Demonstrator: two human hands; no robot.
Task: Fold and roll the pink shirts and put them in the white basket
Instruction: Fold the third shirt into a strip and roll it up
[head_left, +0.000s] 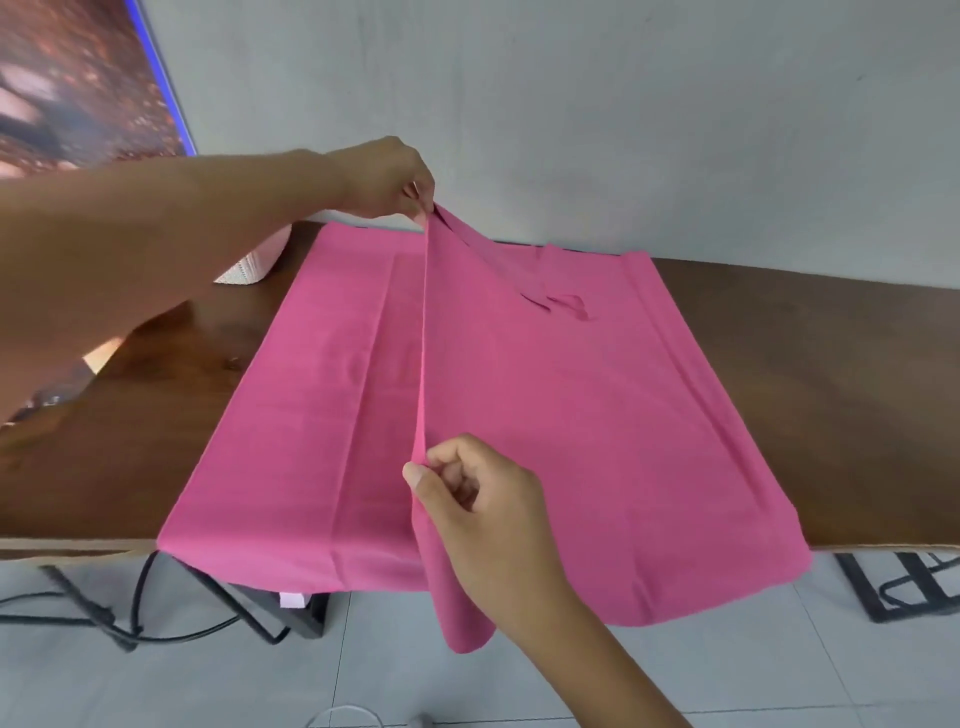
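Pink shirt mid-fold on the bench — lengthwise fold under way.

The pink shirt (571, 415) lies spread flat on the dark wooden bench (805, 364), its near hem hanging over the front edge. Both hands are clamped on a raised crease running along its length: the left hand (387, 179) pinches the far end near the collar, the right hand (472, 493) pinches the near end by the hem, the two held well apart. By my reading the task is early — one side panel is being brought over (the left strip already shows fold lines), while rolling and basketing are not yet done. A white ribbed object (254, 265), possibly the basket, peeks out under the left forearm; too hidden to be sure.
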